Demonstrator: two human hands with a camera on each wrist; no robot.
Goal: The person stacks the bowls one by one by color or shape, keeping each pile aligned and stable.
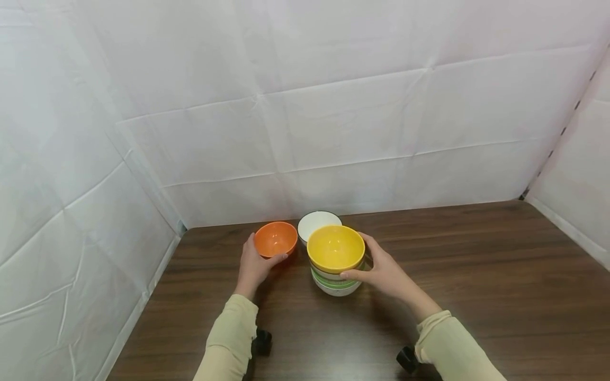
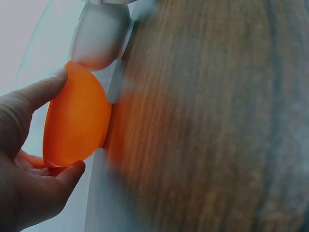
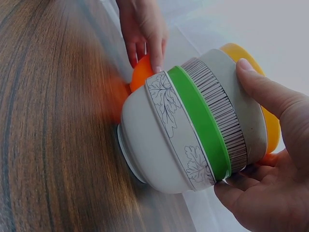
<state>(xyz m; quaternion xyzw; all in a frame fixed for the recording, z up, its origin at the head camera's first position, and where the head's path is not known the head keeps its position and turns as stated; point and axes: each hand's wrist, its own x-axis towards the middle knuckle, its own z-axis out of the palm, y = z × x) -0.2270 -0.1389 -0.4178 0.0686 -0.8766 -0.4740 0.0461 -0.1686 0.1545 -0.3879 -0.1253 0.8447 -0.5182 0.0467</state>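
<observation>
My left hand [image 1: 252, 269] grips an orange bowl [image 1: 275, 238] by its side, thumb at the near rim and fingers around the left. In the left wrist view the orange bowl [image 2: 79, 118] stands upright close to the table. A stack of nested bowls [image 3: 164, 140] is in front of my right hand [image 1: 385, 270], which holds it near the top. From below, the stack shows a white leaf-patterned bowl, a green one, a striped one, a grey one and a yellow bowl [image 1: 335, 248]. The right thumb presses on the grey bowl [image 3: 236, 92]; some right fingers are hidden behind the stack.
A white bowl with a dark rim [image 1: 318, 221] stands behind the stack, right beside the orange bowl. The dark wooden table [image 1: 457, 254] ends at a white sheet wall [image 1: 343, 132] behind. Two black objects [image 1: 262, 343] show by the sleeves.
</observation>
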